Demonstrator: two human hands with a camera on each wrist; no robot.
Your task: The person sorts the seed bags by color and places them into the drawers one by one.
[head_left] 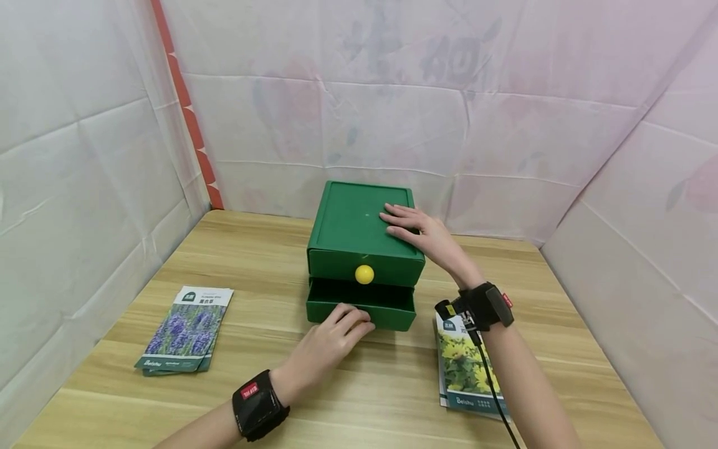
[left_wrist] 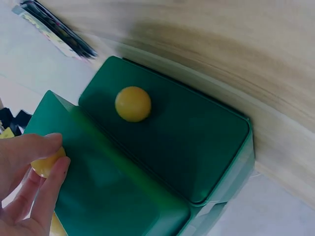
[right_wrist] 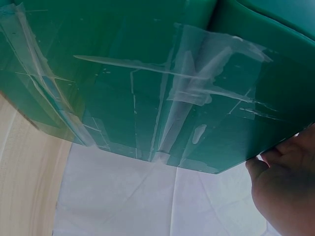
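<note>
A green two-drawer box stands in the middle of the wooden table. Its upper drawer is closed and shows a yellow knob. The lower drawer is pulled out a little. My left hand is at that drawer's front, and its fingers pinch the lower yellow knob, which the hand hides in the head view. My right hand lies flat on the box's top near its right edge, with straight fingers. The right wrist view shows the box's taped side.
A stack of lavender seed packets lies on the table's left. Packets with yellow flowers lie on the right, under my right forearm. White cloth walls close in the table on three sides.
</note>
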